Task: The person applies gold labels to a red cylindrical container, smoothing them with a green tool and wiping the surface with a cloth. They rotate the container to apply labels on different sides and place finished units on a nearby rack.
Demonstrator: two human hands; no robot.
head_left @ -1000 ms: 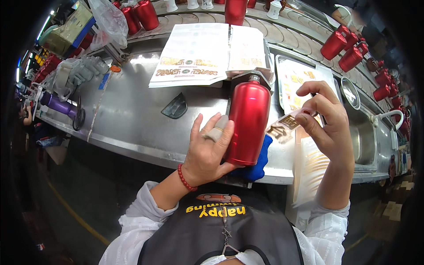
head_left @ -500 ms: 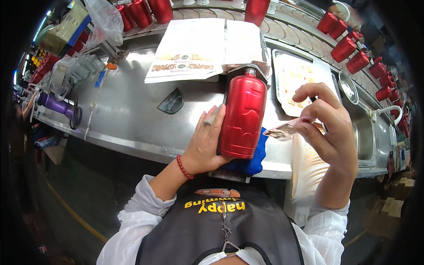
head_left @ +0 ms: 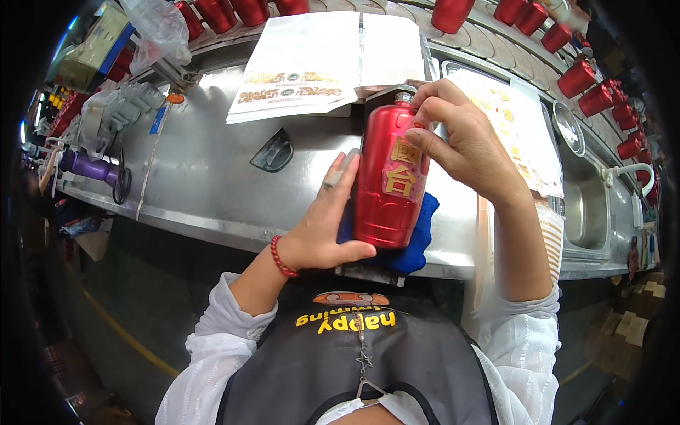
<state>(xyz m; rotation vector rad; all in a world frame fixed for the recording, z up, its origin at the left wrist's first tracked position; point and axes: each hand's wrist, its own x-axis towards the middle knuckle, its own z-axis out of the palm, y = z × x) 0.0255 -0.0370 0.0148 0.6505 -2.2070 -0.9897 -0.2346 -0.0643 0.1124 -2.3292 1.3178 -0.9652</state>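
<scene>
Nearest is the apron (head_left: 283,368), with the red bottle (head_left: 373,205) just beyond it at the near edge of the surface (head_left: 205,198), base toward the person and neck pointing away. A blue cloth (head_left: 419,244) shows beneath and to its right. The left grip (head_left: 319,230) is wide: fingers along the bottle's left side, thumb at its base, cradling rather than wrapping it. The right grip (head_left: 464,138) is narrow, thumb and forefinger pinching the top end of the sticker (head_left: 400,180), whose gold figures lie over the bottle's upward face.

To lay the sticker well, I would keep the left grip firm at the base so the bottle cannot roll, line the figures up with the bottle's long axis before pressing, and hold the top end lightly clear while smoothing from one end. Pressing both ends first would likely trap air on the curve.

Farther off are a dark scoop-like piece (head_left: 274,151), white sheets (head_left: 301,53) and, to their right, a sticker sheet (head_left: 520,124). Beyond, more red bottles (head_left: 453,13) line a segmented track.
</scene>
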